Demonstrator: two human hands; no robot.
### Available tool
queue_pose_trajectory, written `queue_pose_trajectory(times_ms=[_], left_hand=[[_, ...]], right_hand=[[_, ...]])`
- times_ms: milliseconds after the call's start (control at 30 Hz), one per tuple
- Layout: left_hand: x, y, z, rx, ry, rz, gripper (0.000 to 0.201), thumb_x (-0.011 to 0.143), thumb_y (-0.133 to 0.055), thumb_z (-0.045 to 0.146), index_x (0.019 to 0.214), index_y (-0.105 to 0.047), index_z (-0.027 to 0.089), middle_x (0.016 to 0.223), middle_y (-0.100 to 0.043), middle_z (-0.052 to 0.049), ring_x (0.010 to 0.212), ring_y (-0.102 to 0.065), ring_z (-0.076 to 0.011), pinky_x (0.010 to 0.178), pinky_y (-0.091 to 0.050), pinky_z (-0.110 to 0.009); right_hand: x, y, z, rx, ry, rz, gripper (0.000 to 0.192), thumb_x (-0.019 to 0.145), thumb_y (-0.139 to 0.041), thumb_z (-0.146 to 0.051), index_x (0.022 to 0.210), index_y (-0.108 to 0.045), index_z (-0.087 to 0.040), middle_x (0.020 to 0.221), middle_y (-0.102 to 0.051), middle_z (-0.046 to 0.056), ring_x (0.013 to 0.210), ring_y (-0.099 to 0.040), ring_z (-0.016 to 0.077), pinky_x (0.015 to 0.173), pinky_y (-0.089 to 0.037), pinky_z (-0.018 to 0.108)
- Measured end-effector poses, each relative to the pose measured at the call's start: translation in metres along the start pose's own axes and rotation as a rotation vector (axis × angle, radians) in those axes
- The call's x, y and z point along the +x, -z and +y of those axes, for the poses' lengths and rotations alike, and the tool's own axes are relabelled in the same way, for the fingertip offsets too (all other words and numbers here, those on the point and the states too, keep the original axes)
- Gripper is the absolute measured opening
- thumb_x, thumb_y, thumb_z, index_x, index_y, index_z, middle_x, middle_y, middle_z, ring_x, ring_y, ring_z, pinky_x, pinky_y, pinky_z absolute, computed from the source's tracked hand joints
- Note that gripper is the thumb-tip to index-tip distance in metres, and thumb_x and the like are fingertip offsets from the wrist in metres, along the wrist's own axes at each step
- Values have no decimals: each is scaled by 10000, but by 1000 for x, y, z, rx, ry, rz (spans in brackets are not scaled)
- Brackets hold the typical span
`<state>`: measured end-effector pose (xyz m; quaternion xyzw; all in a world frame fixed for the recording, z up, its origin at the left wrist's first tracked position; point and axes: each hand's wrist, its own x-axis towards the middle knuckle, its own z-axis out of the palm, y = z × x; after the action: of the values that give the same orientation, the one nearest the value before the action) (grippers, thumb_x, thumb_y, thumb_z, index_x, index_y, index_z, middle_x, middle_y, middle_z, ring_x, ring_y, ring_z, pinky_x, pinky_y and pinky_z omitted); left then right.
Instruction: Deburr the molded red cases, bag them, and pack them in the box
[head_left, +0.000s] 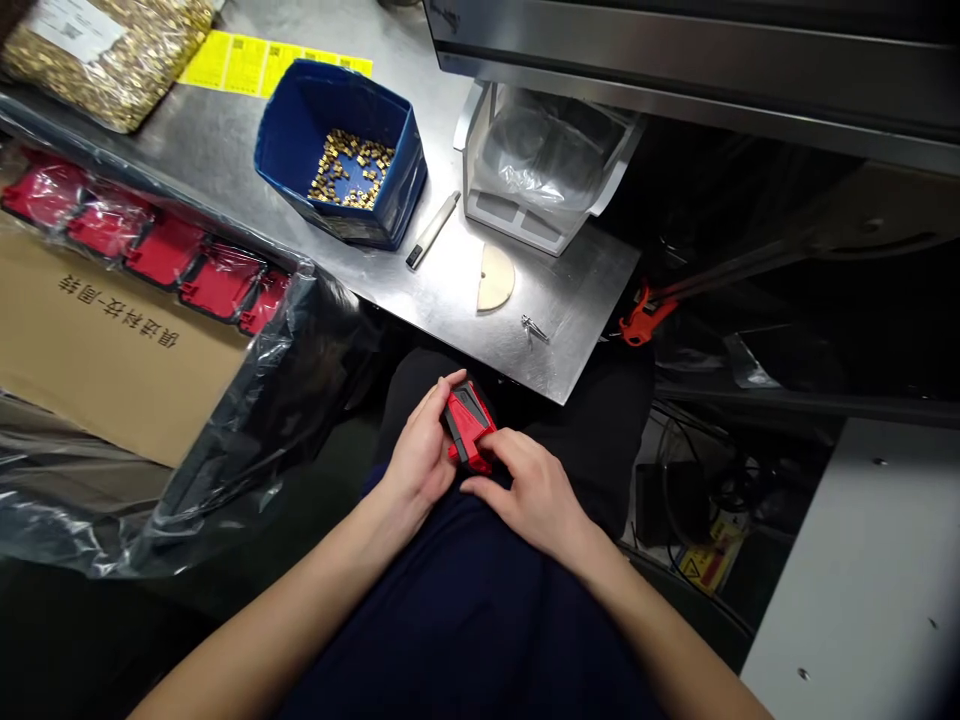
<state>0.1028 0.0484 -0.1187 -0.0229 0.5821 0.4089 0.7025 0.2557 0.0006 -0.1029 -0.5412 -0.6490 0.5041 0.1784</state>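
Over my lap, my left hand (422,445) is wrapped round the left side of a red and black plastic housing (470,425). From the other side my right hand (531,488) grips the lower end of the same part, with thumb and fingers at its edge. The part is tilted, its dark face turned up. Beyond it on the metal table (457,315) lie a nail clipper (535,329), a pale half-round disc (496,278) and a utility knife (433,231). A blue bin (405,190) there holds many small brass inserts (352,165).
At the left, a plastic-lined box holds a cardboard sheet (112,340) and a row of red parts (166,250). A bag of brass pieces (142,60) and yellow labels (247,62) lie behind. A white tray (517,222) holds clear bags. An orange-handled tool (642,318) is right of the table.
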Motion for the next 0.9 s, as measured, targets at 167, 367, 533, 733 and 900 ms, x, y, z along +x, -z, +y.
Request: queue_pose_trajectory(times_ms=[167,367,533,733,900], left_hand=[[-11,7,8,150,-82,-151,482,976,-589,584,1309,-688,250,1242,-725,-96,1125,-671,-264,900,-571,-373],[-27,17,6,213,-81,-366,412,995,-615,475,1318,-695,232,1392,-673,-107,1341,-570,-286,1104,-462,-382],[-30,16,1,147,-33,-464,565,950,-670,520,1457,-563,295,1536,-552,-90,1388,-532,-297,1076,-501,-371],[-33,19,6,68,-53,-613,915,763,-766,720,1542,-427,379,1671,-364,-56,1497,-396,-367,1154,-464,-489],[-23,29,21,-78,-131,-476,763,850,-593,779,1464,-520,333,1516,-572,-90,1423,-504,-338,1135,-472,-511]], right_hand=[[-6,10,3,191,-145,249,212,937,-671,-397,1067,-745,-248,1001,-760,71,917,-678,264,858,-523,391],[-19,36,7,1061,-365,177,317,884,-745,-412,1141,-766,-227,1002,-790,68,857,-734,252,795,-583,369],[-19,37,8,1166,-422,185,297,856,-769,-399,1086,-782,-213,929,-788,65,752,-715,211,705,-573,322],[-11,17,-3,1238,-421,40,394,848,-775,-447,1152,-749,-197,987,-781,85,829,-718,218,738,-555,313],[10,21,-12,847,-253,-220,340,887,-739,-471,1130,-740,-233,1007,-761,37,891,-679,198,774,-522,301]])
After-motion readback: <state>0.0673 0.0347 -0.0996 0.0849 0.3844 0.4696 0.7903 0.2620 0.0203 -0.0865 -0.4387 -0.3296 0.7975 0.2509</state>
